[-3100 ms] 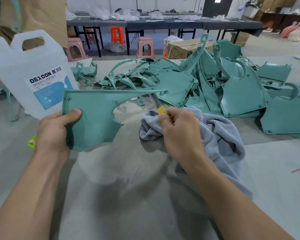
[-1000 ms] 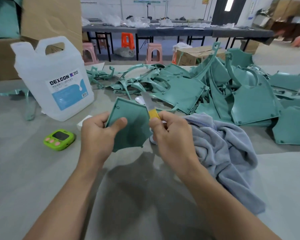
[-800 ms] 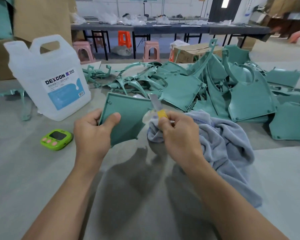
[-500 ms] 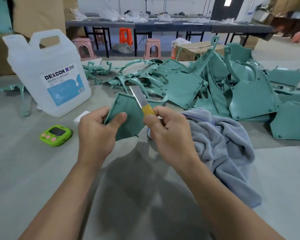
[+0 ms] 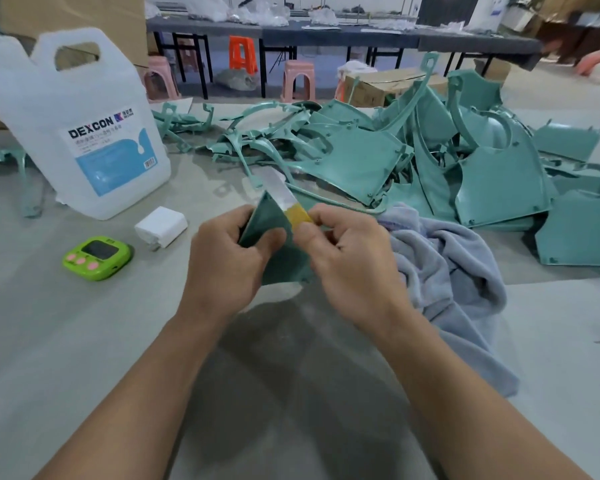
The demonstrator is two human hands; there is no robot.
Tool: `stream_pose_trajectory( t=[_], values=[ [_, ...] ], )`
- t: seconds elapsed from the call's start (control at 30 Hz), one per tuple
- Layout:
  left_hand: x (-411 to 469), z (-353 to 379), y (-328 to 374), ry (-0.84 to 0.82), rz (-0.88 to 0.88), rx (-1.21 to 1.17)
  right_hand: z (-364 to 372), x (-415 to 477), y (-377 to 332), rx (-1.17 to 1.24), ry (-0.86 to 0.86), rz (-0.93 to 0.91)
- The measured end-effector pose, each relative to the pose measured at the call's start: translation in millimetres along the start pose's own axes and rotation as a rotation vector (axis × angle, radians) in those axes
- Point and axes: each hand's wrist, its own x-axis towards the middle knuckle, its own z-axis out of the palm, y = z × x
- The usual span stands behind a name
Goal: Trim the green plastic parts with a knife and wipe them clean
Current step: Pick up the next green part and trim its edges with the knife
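The fingers (image 5: 271, 242) of the left hand (image 5: 222, 268) curl round a small green part (image 5: 281, 263), thumb pressed on its near face, and hold it upright just above the worktop (image 5: 84, 341). The right hand (image 5: 347, 265) pinches the yellow grip of a knife (image 5: 284, 199), whose bare blade lies along the part's upper right edge and points up and away from the person. To trim well, I judge the blade should run at a shallow angle along that edge and away from the left thumb, which sits close to it, with light strokes so that only the burr comes off. A grey-blue cloth (image 5: 447, 265) lies bunched just beside the right hand, ready for the wiping. Beyond both hands a pile of green parts (image 5: 361, 161) covers the far right of the worktop. To the left stand a large white jug (image 5: 80, 133), a small white block (image 5: 161, 226) and a bright green timer (image 5: 96, 258), all well clear of the blade's path.
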Motion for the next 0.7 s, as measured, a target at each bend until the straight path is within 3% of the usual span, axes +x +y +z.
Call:
stream_pose_trajectory(
  t=[0.1, 0.2, 0.3, 0.4, 0.57, 0.63, 0.7],
  values=[
    [4.6, -4.2, -0.3, 0.058, -0.042, -0.056, -9.9, 5.7, 11.9, -0.094, 0.131, 0.084],
    [5.6, -5.5, 1.2, 0.086, -0.071, -0.097, -23.0, 13.9, 24.1, 0.154, 0.308, 0.119],
    [3.1, -3.5, 3.0, 0.064, -0.047, -0.090, -14.4, 11.3, 18.4, 0.278, 0.198, 0.068],
    [0.6, -1.3, 6.0, 0.061, -0.017, -0.092, 0.5, 5.6, 11.9, 0.164, 0.064, 0.035],
    [3.8, -7.7, 3.7, 0.166, -0.044, -0.181, -23.7, 15.0, 28.1, -0.188, 0.395, 0.261],
    [3.2, -9.4, 5.6, 0.169, -0.035, -0.169, -25.4, 13.3, 28.9, -0.112, 0.427, 0.244],
    [1.5, -8.9, 7.6, 0.145, -0.012, -0.140, -15.7, 10.0, 18.8, 0.015, 0.335, 0.099]
  ],
)
